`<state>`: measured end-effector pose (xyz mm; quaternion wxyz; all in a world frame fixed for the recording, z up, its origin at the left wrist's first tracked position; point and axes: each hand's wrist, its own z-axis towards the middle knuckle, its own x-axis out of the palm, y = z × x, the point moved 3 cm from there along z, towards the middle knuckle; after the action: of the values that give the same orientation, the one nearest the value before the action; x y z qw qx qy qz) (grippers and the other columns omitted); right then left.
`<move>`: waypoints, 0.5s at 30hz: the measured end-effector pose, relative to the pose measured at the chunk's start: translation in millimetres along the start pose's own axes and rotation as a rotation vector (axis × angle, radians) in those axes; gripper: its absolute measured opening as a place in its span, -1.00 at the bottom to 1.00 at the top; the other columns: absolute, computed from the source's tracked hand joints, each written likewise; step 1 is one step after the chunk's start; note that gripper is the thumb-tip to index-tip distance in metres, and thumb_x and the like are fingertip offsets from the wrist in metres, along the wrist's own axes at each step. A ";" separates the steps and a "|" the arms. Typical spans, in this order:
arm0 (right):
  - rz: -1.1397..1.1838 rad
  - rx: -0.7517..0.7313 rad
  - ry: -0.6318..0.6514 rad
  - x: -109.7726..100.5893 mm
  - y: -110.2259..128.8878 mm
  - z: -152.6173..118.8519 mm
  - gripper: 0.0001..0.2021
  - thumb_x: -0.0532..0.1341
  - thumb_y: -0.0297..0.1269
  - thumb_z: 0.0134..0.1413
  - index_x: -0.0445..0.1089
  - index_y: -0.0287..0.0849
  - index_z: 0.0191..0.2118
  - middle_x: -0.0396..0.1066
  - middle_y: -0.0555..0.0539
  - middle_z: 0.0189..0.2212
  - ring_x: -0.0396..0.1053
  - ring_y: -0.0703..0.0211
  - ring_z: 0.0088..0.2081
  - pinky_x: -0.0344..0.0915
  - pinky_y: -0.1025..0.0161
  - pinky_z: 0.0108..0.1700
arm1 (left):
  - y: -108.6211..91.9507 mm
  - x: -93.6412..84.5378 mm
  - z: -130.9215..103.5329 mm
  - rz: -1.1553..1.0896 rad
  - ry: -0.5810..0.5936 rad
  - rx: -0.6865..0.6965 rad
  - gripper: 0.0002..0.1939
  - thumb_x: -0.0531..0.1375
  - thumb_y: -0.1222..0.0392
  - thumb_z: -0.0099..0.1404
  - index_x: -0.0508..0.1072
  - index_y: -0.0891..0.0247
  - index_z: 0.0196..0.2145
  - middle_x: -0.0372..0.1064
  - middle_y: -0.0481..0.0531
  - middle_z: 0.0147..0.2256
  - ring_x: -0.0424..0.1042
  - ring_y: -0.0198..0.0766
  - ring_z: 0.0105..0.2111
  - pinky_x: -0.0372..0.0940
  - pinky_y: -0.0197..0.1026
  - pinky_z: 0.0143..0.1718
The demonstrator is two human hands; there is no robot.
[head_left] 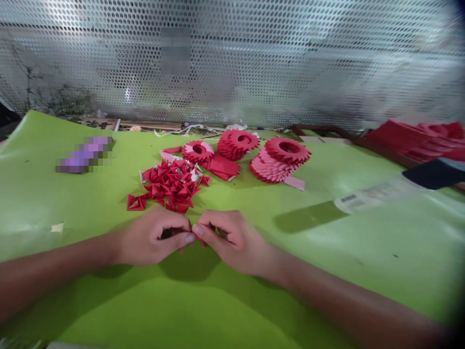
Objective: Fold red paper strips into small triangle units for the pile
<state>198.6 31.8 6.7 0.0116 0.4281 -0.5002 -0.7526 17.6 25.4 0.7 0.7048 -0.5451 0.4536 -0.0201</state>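
My left hand (156, 238) and my right hand (232, 240) meet at the fingertips above the green tabletop (174, 310). Both are closed in a pinch on a small red paper piece (198, 237), which the fingers almost wholly hide. Just beyond them lies a loose heap of red folded paper triangles (170, 182), a few with white sides. Behind the heap are a small red-and-pink paper ring (198, 151) and some flat red paper pieces (222, 166).
A red paper ring stack (238, 144) and a taller pink-and-red one (279, 160) stand farther back. To the right lie a clear bottle with a dark cap (378, 194) and red paper (417, 140). A blurred purple object (85, 154) rests left, before a perforated metal screen (232, 63).
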 end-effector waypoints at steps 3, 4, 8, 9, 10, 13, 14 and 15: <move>-0.043 0.059 0.037 -0.3 -2.6 0.6 -0.68 0.09 -0.10 0.40 0.36 -0.17 -0.34 0.36 0.04 -0.53 0.25 0.28 -0.52 0.06 0.32 -0.48 | -0.7 -3.1 1.1 -0.020 -0.050 -0.034 -0.63 0.06 0.07 0.46 0.38 0.28 -0.47 0.30 -0.09 -0.56 0.28 -0.34 -0.54 0.08 -0.31 -0.49; -0.049 0.064 0.044 -0.1 -3.0 0.5 -0.67 0.09 -0.10 0.41 0.36 -0.17 -0.35 0.37 0.03 -0.52 0.26 0.28 -0.51 0.07 0.32 -0.47 | -0.8 -4.2 1.5 -0.025 -0.060 -0.044 -0.63 0.06 0.07 0.46 0.38 0.28 -0.47 0.30 -0.09 -0.55 0.28 -0.33 -0.52 0.10 -0.31 -0.47; 0.006 0.030 0.012 0.9 -1.8 -0.8 -0.66 0.04 -0.15 0.44 0.34 -0.18 -0.37 0.41 0.00 -0.49 0.31 0.27 -0.49 0.12 0.32 -0.45 | -0.8 -5.3 2.3 -0.069 -0.047 -0.055 -0.64 0.02 0.06 0.47 0.38 0.27 -0.43 0.32 -0.08 -0.50 0.30 -0.32 -0.48 0.14 -0.31 -0.44; 0.024 0.029 0.005 1.1 -1.5 -1.0 -0.67 0.05 -0.16 0.44 0.34 -0.18 -0.36 0.41 0.01 -0.50 0.30 0.28 -0.49 0.13 0.33 -0.45 | -1.0 -4.6 1.9 -0.069 -0.044 -0.048 -0.64 0.01 0.05 0.48 0.38 0.27 -0.42 0.33 -0.07 -0.49 0.30 -0.32 -0.48 0.15 -0.31 -0.43; 0.035 0.030 0.001 1.2 -1.1 -1.0 -0.67 0.06 -0.16 0.43 0.34 -0.17 -0.37 0.41 0.02 -0.51 0.29 0.29 -0.51 0.12 0.33 -0.46 | -1.3 -3.4 1.2 -0.051 -0.041 -0.039 -0.63 0.00 0.05 0.49 0.37 0.26 -0.42 0.32 -0.07 -0.50 0.29 -0.32 -0.49 0.14 -0.30 -0.45; 0.019 0.002 0.002 -0.4 -0.2 -0.5 -0.64 0.07 -0.14 0.41 0.30 -0.16 -0.43 0.33 0.05 -0.57 0.21 0.31 -0.56 0.07 0.33 -0.49 | -4.0 0.2 -2.6 0.130 -0.059 0.009 -0.63 -0.03 0.09 0.49 0.30 0.24 -0.45 0.25 -0.08 -0.55 0.22 -0.31 -0.55 0.04 -0.28 -0.51; 0.006 -0.012 0.003 -1.9 -0.5 -0.3 -0.61 0.05 -0.12 0.42 0.28 -0.16 -0.45 0.30 0.06 -0.58 0.19 0.31 -0.56 0.06 0.32 -0.49 | -5.2 0.5 -4.1 0.215 -0.072 0.035 -0.65 -0.04 0.12 0.49 0.28 0.24 -0.46 0.24 -0.08 -0.56 0.20 -0.31 -0.56 0.01 -0.27 -0.51; -0.010 -0.022 0.001 -3.9 -1.7 -0.1 -0.58 0.01 -0.09 0.44 0.27 -0.16 -0.46 0.27 0.06 -0.59 0.18 0.31 -0.56 0.05 0.31 -0.48 | -6.3 -0.4 -5.4 0.301 -0.090 0.062 -0.66 -0.04 0.15 0.48 0.28 0.24 -0.45 0.23 -0.08 -0.57 0.19 -0.31 -0.58 -0.01 -0.26 -0.52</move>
<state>201.8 34.2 7.8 0.0128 0.4308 -0.4899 -0.7578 16.7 19.0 5.9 0.7359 -0.4494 0.4973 0.0959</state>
